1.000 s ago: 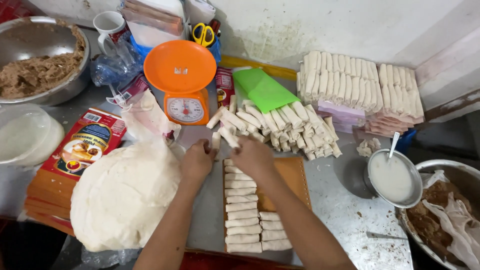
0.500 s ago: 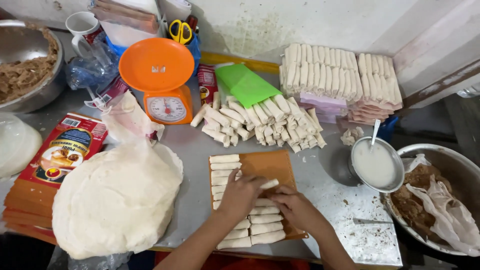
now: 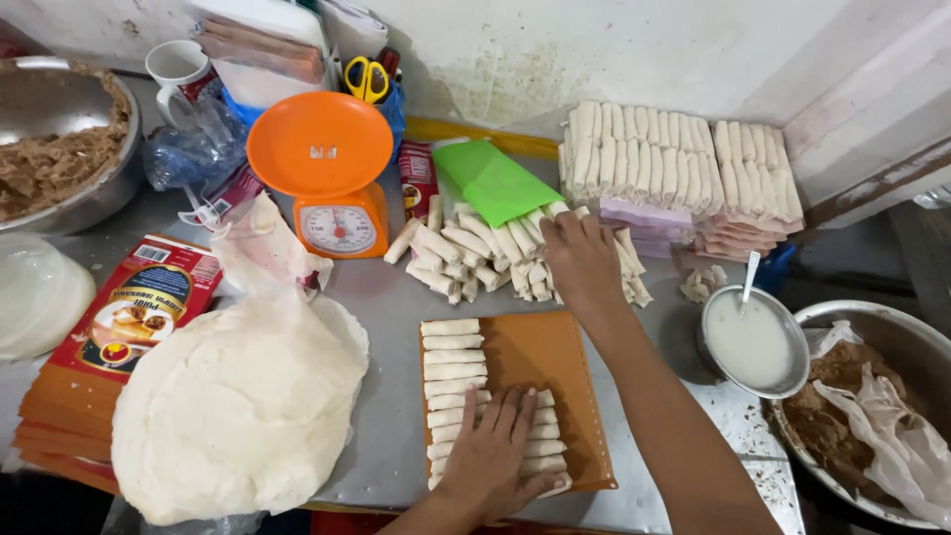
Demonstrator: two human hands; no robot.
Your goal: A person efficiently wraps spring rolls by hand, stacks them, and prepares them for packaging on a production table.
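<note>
My left hand (image 3: 495, 446) lies flat, fingers spread, on the lower rows of pale spring rolls (image 3: 451, 349) lined up on a brown board (image 3: 540, 367) at the table's front. My right hand (image 3: 584, 263) reaches forward to a loose pile of spring rolls (image 3: 461, 253) behind the board, its fingertips down among the rolls at the pile's right side. I cannot tell whether it grips one. A green plastic sheet (image 3: 490, 180) lies over the back of that pile.
An orange kitchen scale (image 3: 322, 163) stands left of the pile. A round stack of white wrappers (image 3: 238, 396) and red packets (image 3: 134, 307) lie at the left. Bowls of brown filling (image 3: 50, 163) (image 3: 872, 416), a bowl of white paste (image 3: 753, 342), and stacked rolls (image 3: 664, 159) surround them.
My right hand left the board and reached forward to the loose pile. My left hand slid down and flattened on the lower rows. The view shifted slightly.
</note>
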